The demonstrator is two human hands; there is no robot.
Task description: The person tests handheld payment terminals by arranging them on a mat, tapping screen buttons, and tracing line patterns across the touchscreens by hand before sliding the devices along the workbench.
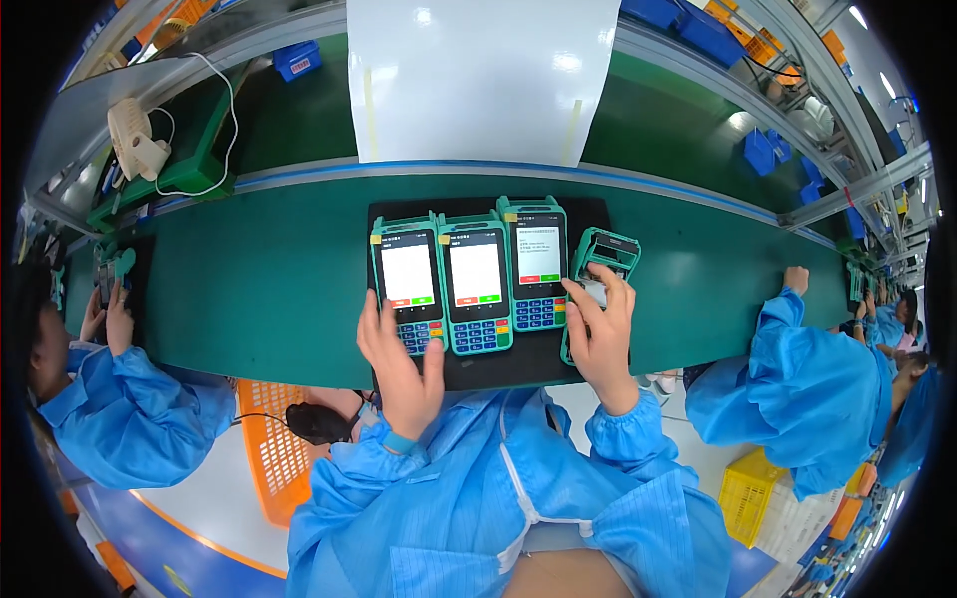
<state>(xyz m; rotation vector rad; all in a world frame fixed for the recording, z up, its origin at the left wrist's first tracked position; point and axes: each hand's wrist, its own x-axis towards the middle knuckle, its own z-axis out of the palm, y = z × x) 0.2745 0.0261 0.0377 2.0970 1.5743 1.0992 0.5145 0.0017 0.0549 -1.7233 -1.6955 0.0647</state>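
Head view of a green conveyor belt (pixel 259 269) on which a black rectangular mat (pixel 588 214) carries four green handheld payment terminals. Three lie face up in a row, touching or just beside one another: the left green terminal with a white screen (pixel 408 274), the middle green terminal with a white screen (pixel 476 279), and the third green terminal showing text on its screen (pixel 536 254). The left hand (pixel 399 369) rests open, fingers spread, on the keypad of the left terminal. The right hand (pixel 598 334) lies over the fourth green terminal (pixel 603 249), at the mat's right edge; whether it grips it cannot be told. People in blue smocks sit to either side.
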